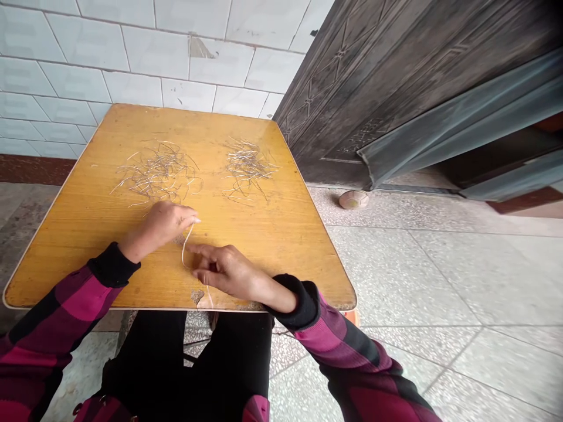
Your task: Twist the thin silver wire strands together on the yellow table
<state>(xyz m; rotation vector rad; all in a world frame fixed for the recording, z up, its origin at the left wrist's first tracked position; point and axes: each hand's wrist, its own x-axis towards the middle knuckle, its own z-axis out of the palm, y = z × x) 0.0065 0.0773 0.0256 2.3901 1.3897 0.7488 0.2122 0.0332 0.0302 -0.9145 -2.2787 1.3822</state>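
My left hand point(165, 225) is closed in a pinch on a thin whitish wire point(183, 249) above the yellow table point(272, 246). From that pinch the wire bows down toward the thumb of my right hand point(229, 271). The right index finger and thumb are apart, close around the wire's lower part. A pale strand shows again below the thumb, toward the table's near edge; whether it is the same wire I cannot tell. Beyond my left hand lies a loose pile of thin wires point(160, 170). A smaller wire pile point(248, 161) lies at the far right.
The table stands against a white tiled wall point(145, 50). At the right is a dark carved door point(352, 76) with a grey-green curtain point(466, 114). A roundish pale object point(353, 199) lies on the tiled floor point(396, 275). My legs point(229, 357) are under the near edge.
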